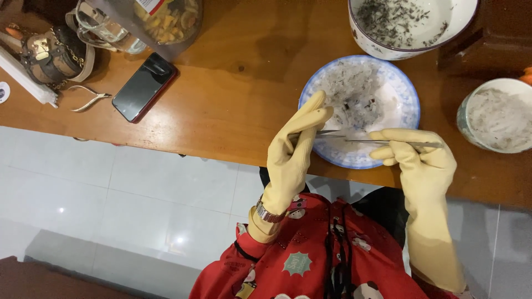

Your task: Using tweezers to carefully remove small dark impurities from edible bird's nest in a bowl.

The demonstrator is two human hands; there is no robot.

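Steel tweezers (388, 142) lie crosswise, tips leftward.

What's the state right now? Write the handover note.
Left hand: gloved, grip pinched on a short metal tool over the blue-rimmed plate.
Right hand: gloved, grip shut on long tweezers, tips over the plate.
Done: top bowl holds dark bits; right bowl holds whitish strands.
Left: dark specks remain on the plate.

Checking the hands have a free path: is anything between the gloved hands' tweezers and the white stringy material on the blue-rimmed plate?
Nothing visible. The left hand and right hand, in yellow rubber gloves, hold thin metal tweezers directly over the blue-rimmed plate; the white stringy material lies uncovered.
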